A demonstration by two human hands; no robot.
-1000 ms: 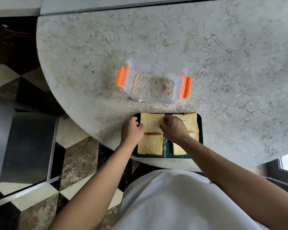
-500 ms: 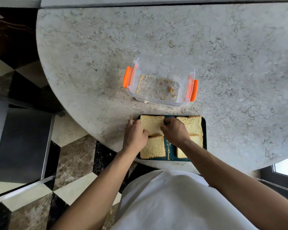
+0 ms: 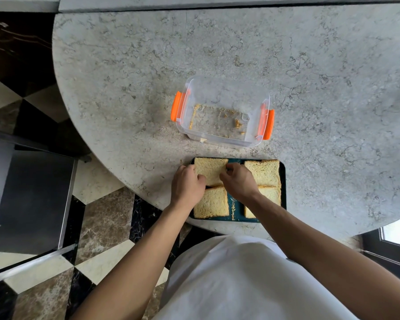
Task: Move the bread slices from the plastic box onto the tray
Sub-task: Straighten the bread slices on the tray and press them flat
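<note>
**Seating the far-left slice**

With the plastic box (image 3: 222, 112) holding only crumbs, all four bread slices lie on the tray (image 3: 283, 181). Left hand (image 3: 187, 184) and right hand (image 3: 238, 181) pinch opposite edges of the far-left slice (image 3: 210, 170), fingers narrow and closed on its crust. Judgement: last placement. Lower it flat, square it to the tray corner, edge touching the near-left slice (image 3: 211, 203) rather than overlapping. Light grip only; soft crumb probably dents. Release both sides together.

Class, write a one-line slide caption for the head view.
Both hands set a slice on the tray; the box holds only crumbs.
</note>
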